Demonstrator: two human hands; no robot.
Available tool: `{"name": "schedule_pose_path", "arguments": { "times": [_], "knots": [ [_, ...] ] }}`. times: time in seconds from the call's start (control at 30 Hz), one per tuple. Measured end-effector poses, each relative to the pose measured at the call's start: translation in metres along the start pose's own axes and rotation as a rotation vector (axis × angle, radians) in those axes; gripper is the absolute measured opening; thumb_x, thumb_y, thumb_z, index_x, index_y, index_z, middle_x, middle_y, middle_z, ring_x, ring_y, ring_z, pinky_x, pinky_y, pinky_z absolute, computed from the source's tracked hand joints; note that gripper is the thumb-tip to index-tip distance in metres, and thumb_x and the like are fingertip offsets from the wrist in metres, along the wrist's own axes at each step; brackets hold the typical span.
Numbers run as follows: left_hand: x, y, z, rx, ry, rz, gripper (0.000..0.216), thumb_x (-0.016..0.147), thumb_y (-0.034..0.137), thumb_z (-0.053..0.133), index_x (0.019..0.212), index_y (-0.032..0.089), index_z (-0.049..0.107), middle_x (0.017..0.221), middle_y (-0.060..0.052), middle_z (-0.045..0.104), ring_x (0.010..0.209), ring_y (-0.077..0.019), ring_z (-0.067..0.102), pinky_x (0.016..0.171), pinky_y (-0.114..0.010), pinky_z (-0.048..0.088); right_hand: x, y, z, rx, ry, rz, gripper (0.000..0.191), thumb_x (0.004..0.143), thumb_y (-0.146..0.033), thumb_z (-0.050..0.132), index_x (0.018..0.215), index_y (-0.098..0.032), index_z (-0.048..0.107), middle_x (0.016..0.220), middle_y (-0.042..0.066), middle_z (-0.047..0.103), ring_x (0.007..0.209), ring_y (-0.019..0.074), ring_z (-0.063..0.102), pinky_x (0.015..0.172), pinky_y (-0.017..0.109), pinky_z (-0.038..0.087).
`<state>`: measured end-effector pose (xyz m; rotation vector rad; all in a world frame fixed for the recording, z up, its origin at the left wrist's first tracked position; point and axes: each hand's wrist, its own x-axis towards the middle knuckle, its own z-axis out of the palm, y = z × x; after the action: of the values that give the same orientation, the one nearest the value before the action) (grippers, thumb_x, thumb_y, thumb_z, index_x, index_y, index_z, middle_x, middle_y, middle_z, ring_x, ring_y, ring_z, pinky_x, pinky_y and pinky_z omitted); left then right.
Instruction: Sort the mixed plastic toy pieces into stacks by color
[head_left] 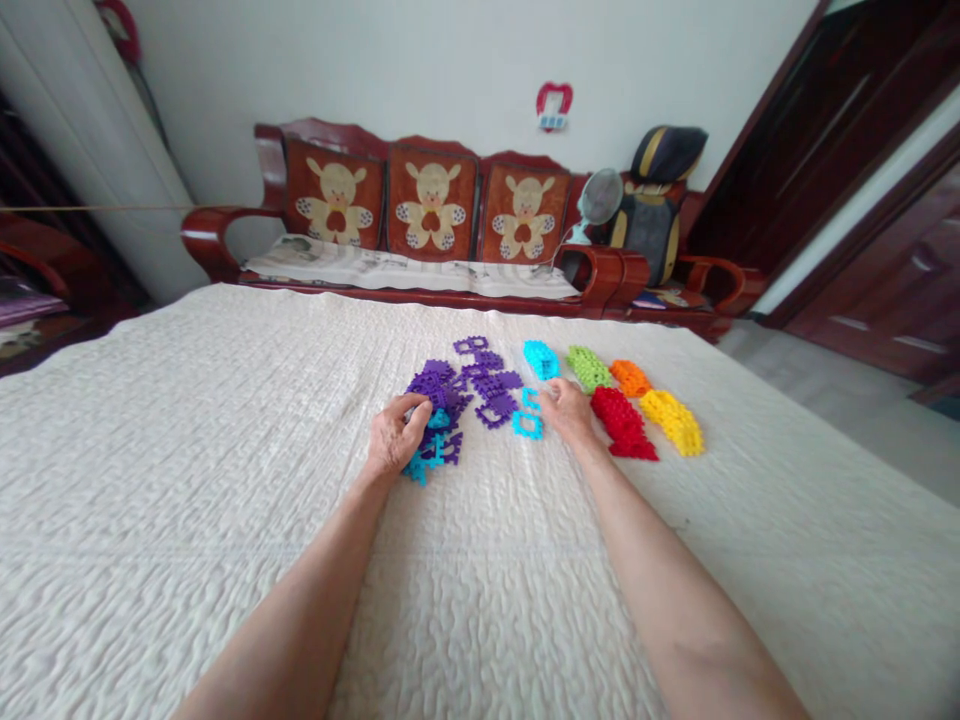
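Observation:
Flat plastic interlocking pieces lie sorted by colour on a cream quilted cover. My left hand is curled over a mixed heap of purple pieces and cyan pieces, fingers closed on some of them. My right hand rests palm down, its fingertips pinched at loose cyan pieces. A cyan stack, a green pile, an orange pile, a red pile and a yellow pile sit in a row to the right.
A dark wooden sofa with bear-print cushions stands beyond the far edge of the cover. A small fan and a bag sit at its right end. Dark wooden doors are at the right.

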<state>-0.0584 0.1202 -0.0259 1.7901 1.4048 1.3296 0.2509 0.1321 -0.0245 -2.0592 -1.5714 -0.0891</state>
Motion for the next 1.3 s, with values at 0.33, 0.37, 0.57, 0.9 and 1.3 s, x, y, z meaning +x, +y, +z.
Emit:
{"name": "schedule_pose_path", "arguments": {
  "times": [0.33,0.37,0.57,0.9,1.3],
  "knots": [
    [0.0,0.001,-0.001,0.012,-0.014,0.005,0.038,0.083,0.049,0.052,0.095,0.02,0.073,0.102,-0.006,0.073,0.088,-0.0209,0.066,0.077,-0.031,0.05,-0.006,-0.032,-0.008,-0.128,-0.124,0.094,0.063,0.079,-0.064,0.055,0.115,-0.013,0.062,0.119,0.02,0.059,0.113,0.0337,0.056,0.09,0.041,0.046],
    [0.0,0.001,-0.001,0.013,-0.013,0.005,0.038,0.082,0.049,0.052,0.095,0.02,0.073,0.102,-0.006,0.073,0.089,-0.0211,0.066,0.078,-0.031,0.05,-0.006,-0.032,-0.008,-0.122,-0.122,0.096,0.061,0.078,-0.063,0.057,0.114,-0.015,0.062,0.118,0.019,0.059,0.112,0.033,0.057,0.089,0.041,0.046],
    [-0.001,-0.001,0.0,0.014,-0.008,0.016,0.038,0.082,0.05,0.053,0.095,0.021,0.073,0.103,-0.006,0.073,0.088,-0.0206,0.067,0.08,-0.031,0.052,-0.002,-0.024,-0.004,-0.071,-0.083,0.044,0.052,0.076,-0.046,0.063,0.117,-0.016,0.061,0.113,0.016,0.062,0.105,0.0295,0.06,0.088,0.039,0.047],
    [-0.001,0.002,-0.001,0.014,-0.017,-0.011,0.039,0.08,0.05,0.053,0.095,0.02,0.073,0.101,-0.006,0.073,0.084,-0.0202,0.067,0.075,-0.03,0.053,-0.004,-0.022,-0.005,-0.069,-0.063,0.038,0.057,0.077,-0.042,0.061,0.126,-0.014,0.055,0.119,0.017,0.059,0.112,0.0321,0.055,0.094,0.041,0.043],
    [-0.001,-0.002,-0.001,0.017,-0.015,-0.017,0.037,0.081,0.05,0.055,0.095,0.021,0.073,0.103,-0.005,0.072,0.083,-0.02,0.067,0.078,-0.03,0.053,0.002,-0.009,0.005,0.173,0.102,0.101,0.061,0.071,-0.037,0.061,0.129,-0.017,0.051,0.115,0.013,0.062,0.108,0.0266,0.058,0.096,0.038,0.045]
  ]
}}
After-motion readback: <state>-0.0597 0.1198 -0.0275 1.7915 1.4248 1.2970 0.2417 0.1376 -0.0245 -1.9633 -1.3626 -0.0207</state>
